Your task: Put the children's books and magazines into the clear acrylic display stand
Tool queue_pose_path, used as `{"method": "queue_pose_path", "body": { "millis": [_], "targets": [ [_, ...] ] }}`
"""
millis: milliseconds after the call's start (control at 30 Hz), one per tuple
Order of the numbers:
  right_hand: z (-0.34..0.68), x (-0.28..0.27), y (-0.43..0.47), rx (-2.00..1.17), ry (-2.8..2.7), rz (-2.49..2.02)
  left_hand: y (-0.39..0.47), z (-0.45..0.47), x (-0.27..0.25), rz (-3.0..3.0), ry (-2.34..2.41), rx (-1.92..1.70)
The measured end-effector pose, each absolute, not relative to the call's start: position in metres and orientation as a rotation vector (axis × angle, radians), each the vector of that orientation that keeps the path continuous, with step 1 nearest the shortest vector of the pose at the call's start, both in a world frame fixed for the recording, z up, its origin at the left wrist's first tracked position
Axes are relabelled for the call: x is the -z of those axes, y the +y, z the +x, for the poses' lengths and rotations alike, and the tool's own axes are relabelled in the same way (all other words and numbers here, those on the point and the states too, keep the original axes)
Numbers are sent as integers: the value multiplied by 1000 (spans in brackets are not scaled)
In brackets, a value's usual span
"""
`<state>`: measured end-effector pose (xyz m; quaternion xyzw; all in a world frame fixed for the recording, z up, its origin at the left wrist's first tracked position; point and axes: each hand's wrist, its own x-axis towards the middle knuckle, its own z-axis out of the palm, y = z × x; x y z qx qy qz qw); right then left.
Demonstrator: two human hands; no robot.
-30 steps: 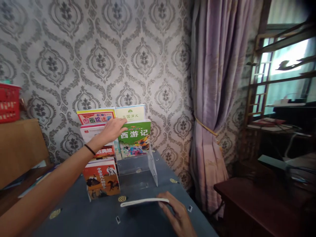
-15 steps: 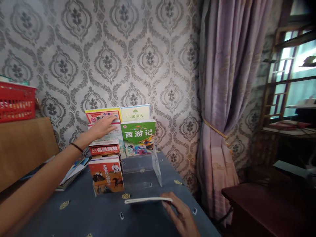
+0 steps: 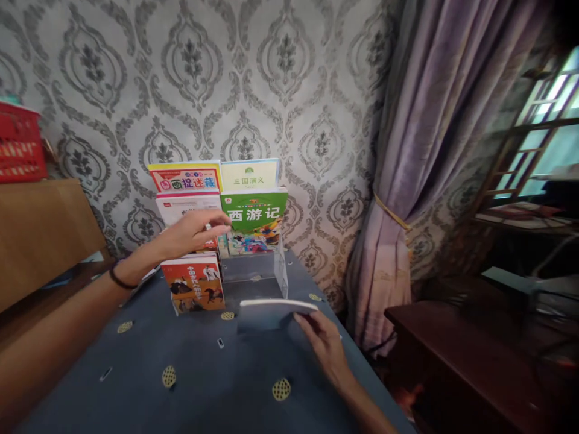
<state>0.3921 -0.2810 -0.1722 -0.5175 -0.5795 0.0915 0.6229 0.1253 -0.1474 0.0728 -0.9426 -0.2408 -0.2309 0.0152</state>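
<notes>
My left hand reaches in from the left over the tiered books, fingers stretched forward and nothing seen in them. It covers part of a pale-covered book and the red book below it. Behind these stands a yellow-edged book; in front is an orange-brown book. To the right are a green book and a cream book, on a clear stepped rack. My right hand grips a thin book by its right end, its white edge uppermost.
A dark blue patterned cloth covers the table. At the left are a wooden cabinet and a red basket. A purple curtain hangs at the right, above a dark red wooden piece of furniture.
My left hand has come down and rightward from the yellow-edged book, uncovering its title. My right hand's book is tilted so more of its face shows. The view has tipped downward.
</notes>
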Motion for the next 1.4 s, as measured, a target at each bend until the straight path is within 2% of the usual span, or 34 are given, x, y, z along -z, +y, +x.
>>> {"method": "queue_pose_path", "body": {
  "millis": [67, 167, 300, 533, 833, 1233, 1400],
  "targets": [
    [399, 163, -273, -179, -1286, -1227, -163, 125, -61, -3270, -687, 522],
    [407, 137, -254, -141, -1298, -1193, -172, 130, -47, -3410, -631, 411],
    [408, 90, -226, -110, -1273, -1010, -163, 143, -48, -3305, -640, 466],
    [404, 28, -193, 65, -1319, -747, -144, 150, -93, -3000, -754, 631],
    [400, 18, -185, 149, -1312, -706, -151, 153, -111, -2766, -813, 478],
    [418, -8, -164, 153, -1408, -688, -109, 165, -107, -2791, -617, 840],
    [420, -5, -153, 100, -1415, -753, -106, 163, -98, -2790, -677, 870]
  ]
}}
